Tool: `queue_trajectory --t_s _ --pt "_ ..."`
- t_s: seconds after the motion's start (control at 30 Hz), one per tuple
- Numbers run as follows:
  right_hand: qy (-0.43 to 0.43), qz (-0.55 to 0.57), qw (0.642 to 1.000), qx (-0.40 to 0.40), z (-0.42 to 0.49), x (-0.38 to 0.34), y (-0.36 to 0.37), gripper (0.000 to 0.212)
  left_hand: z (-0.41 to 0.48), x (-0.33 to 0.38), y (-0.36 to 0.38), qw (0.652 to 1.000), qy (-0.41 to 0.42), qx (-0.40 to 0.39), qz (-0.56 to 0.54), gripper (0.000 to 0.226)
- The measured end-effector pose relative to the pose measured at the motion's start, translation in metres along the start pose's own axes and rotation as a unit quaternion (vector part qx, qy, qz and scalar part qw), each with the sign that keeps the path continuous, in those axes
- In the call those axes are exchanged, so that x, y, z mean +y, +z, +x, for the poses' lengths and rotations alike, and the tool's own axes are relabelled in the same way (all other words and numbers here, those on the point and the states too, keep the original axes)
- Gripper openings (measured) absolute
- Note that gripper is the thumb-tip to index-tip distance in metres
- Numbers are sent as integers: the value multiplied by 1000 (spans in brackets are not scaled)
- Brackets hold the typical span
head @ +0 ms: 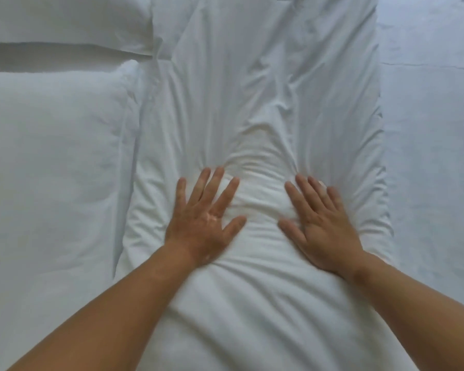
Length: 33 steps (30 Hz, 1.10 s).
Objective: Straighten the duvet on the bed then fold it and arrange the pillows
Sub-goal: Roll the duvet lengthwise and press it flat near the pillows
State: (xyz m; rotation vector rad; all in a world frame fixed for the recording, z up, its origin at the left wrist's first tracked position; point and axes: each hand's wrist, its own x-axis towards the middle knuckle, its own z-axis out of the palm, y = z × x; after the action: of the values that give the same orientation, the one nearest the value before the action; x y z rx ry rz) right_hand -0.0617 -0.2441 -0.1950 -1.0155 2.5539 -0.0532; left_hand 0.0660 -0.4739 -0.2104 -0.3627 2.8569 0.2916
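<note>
A white duvet, folded into a long band, runs from the bottom of the view up the middle of the bed. My left hand and my right hand both lie flat on it with straight, spread fingers, pressing down side by side. The fabric bunches into wrinkles between and above them. A white pillow lies to the left of the band, and a second pillow sits above it at the top left.
The bare white bed sheet shows to the right of the folded duvet. A dark gap separates the two pillows on the left.
</note>
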Motion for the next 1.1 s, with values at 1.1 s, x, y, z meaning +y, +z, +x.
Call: queue_trajectory --t_s 1.1 --pt "-62 38 997 4 -346 -24 133 121 -349 111 99 999 -17 -45 18 107"
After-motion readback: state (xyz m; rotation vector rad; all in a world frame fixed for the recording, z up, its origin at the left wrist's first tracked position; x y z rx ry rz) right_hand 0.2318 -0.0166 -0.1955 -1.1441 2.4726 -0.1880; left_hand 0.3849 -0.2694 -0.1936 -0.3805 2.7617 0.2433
